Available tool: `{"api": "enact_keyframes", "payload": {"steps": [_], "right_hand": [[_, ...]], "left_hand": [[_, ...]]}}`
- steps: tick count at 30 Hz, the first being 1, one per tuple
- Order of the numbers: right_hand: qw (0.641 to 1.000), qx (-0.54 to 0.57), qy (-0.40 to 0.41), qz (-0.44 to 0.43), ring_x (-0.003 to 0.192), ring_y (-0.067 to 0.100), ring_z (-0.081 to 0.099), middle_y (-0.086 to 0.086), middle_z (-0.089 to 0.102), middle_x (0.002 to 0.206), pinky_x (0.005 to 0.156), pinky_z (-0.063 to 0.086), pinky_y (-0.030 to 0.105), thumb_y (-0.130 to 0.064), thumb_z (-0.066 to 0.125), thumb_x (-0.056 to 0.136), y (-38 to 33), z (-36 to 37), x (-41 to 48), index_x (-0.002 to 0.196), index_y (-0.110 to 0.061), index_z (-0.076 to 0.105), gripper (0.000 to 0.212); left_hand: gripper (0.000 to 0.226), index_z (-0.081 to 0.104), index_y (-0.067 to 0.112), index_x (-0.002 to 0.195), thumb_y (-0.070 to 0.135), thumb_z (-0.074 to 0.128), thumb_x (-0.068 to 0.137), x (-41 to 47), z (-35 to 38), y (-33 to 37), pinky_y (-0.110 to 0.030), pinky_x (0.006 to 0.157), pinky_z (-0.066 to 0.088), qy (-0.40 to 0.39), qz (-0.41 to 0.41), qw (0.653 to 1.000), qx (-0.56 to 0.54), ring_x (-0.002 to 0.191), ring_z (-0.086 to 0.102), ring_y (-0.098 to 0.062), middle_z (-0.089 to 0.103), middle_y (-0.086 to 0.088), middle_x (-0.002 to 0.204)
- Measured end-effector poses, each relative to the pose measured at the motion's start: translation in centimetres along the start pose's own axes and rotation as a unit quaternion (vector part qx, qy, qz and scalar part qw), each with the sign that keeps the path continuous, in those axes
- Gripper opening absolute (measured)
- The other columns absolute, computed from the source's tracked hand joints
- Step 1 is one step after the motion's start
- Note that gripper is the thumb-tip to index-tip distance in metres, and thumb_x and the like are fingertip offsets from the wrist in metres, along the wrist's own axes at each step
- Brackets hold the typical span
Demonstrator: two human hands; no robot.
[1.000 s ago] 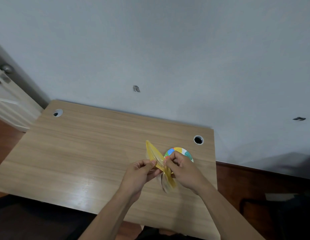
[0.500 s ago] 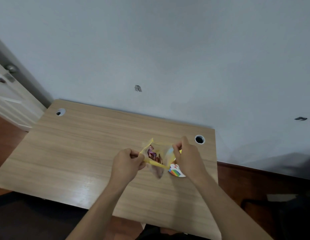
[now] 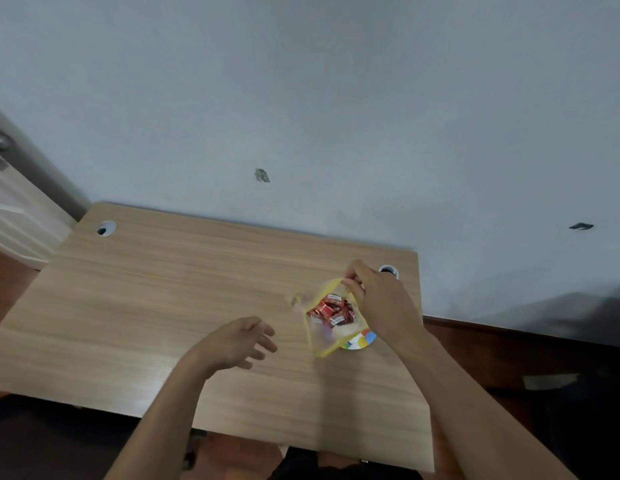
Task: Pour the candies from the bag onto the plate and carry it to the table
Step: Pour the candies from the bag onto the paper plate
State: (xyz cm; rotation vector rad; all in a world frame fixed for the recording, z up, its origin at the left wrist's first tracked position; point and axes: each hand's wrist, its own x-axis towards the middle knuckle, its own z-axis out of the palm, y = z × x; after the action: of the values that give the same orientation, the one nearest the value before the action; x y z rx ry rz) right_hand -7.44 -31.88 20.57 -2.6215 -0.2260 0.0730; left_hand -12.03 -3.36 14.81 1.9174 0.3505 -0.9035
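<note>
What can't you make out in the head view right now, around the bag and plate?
- Colourful round paper plate: mostly hidden under the clear yellow-edged candy bag; only its near rim shows.
- Red-wrapped candies: count and labels too small and blurred.
- Right hand: fingertips pinching the bag's top edge are blurred.
- Left hand: open and motion-blurred, off the bag.
- Wooden desk: near edge hides the person's body and the floor below.

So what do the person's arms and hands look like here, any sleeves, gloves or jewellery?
Both forearms are bare all the way to the bottom edge of the view: no sleeves show. The left hand and right hand wear no gloves, and no ring, watch or wristband shows on either. The picture is slightly blurred, so small details on the fingers cannot be ruled out.
</note>
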Motion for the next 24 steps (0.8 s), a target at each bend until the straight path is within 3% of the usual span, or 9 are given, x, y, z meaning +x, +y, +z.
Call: {"api": "enact_keyframes", "payload": {"steps": [3,6,8,9,11,13,15,18,24], "right_hand": [[1.000,0.007,-0.007,-0.003,0.081,0.014,0.062,-0.009,0.077,0.092,0.073,0.059,0.043,-0.039,0.059,0.108,0.8,-0.5,0.0,0.104,-0.027,0.062,0.013],[0.999,0.027,-0.017,-0.011,0.076,-0.001,0.061,-0.015,0.078,0.090,0.075,0.059,0.039,-0.045,0.064,0.104,1.7,-1.1,0.0,0.101,-0.033,0.066,0.013],[0.997,0.061,-0.032,-0.019,0.077,-0.006,0.063,-0.015,0.079,0.089,0.076,0.057,0.034,-0.047,0.067,0.103,2.4,-1.5,0.2,0.100,-0.034,0.069,0.013],[0.995,0.085,-0.041,-0.016,0.074,-0.004,0.065,-0.013,0.079,0.089,0.074,0.055,0.031,-0.046,0.069,0.102,2.8,-1.6,0.3,0.099,-0.034,0.070,0.013],[0.985,0.161,-0.057,0.018,0.070,-0.001,0.067,-0.008,0.081,0.090,0.071,0.054,0.029,-0.042,0.072,0.102,3.7,-2.1,0.5,0.098,-0.031,0.072,0.012],[0.954,0.282,-0.068,0.078,0.075,-0.002,0.072,-0.004,0.083,0.093,0.078,0.056,0.032,-0.035,0.070,0.104,4.5,-2.7,0.7,0.103,-0.023,0.077,0.014],[0.886,0.431,-0.071,0.154,0.090,0.006,0.077,0.000,0.086,0.105,0.088,0.060,0.036,-0.035,0.061,0.110,6.0,-2.7,0.6,0.115,-0.013,0.078,0.028],[0.796,0.552,-0.058,0.239,0.118,0.018,0.075,0.005,0.082,0.126,0.110,0.055,0.048,-0.059,0.050,0.108,8.8,-1.4,0.2,0.128,-0.015,0.077,0.056],[0.793,0.523,-0.155,0.271,0.141,0.020,0.064,-0.007,0.075,0.142,0.126,0.041,0.056,-0.090,0.030,0.094,12.0,4.2,-2.1,0.140,-0.040,0.070,0.079]], "left_hand": [[0.052,0.051,0.010,0.156,0.016,0.065,0.106,2.7,2.1,-0.8,-0.028,0.114,0.042,0.141,0.142,0.968,0.153,0.148,0.057,-0.030,0.063,-0.006,0.150],[0.115,0.017,0.029,0.174,0.040,0.090,0.086,3.8,5.1,1.0,-0.034,0.132,0.012,0.086,0.246,0.951,0.168,0.168,0.005,-0.014,0.017,0.012,0.180],[0.121,0.012,0.042,0.173,0.053,0.090,0.081,4.7,6.7,2.4,-0.043,0.133,0.001,0.038,0.306,0.934,0.180,0.170,-0.012,-0.016,0.009,0.021,0.182],[0.111,0.017,0.045,0.171,0.054,0.086,0.085,5.0,7.4,2.9,-0.044,0.133,0.000,0.031,0.330,0.926,0.180,0.172,-0.007,-0.016,0.015,0.023,0.181],[0.075,0.038,0.043,0.164,0.048,0.074,0.098,5.6,8.5,3.3,-0.043,0.133,0.017,0.033,0.357,0.922,0.149,0.165,0.033,-0.016,0.043,0.016,0.171],[0.035,0.064,0.031,0.143,0.034,0.059,0.108,5.6,9.4,3.7,-0.037,0.105,0.053,0.051,0.356,0.931,0.064,0.117,0.071,-0.007,0.071,0.010,0.135],[0.031,0.071,0.023,0.129,0.032,0.047,0.112,5.6,9.9,4.1,-0.031,0.087,0.057,0.104,0.363,0.924,0.050,0.098,0.073,-0.007,0.075,0.011,0.114],[0.036,0.068,0.017,0.138,0.024,0.042,0.115,5.7,10.4,4.5,-0.026,0.099,0.054,0.123,0.363,0.923,0.031,0.116,0.071,-0.003,0.075,0.011,0.125],[0.041,0.071,0.045,0.128,0.016,0.044,0.116,7.4,12.8,5.2,-0.016,0.115,0.043,0.061,0.279,0.957,-0.049,0.134,0.059,0.011,0.068,0.038,0.135]]}}
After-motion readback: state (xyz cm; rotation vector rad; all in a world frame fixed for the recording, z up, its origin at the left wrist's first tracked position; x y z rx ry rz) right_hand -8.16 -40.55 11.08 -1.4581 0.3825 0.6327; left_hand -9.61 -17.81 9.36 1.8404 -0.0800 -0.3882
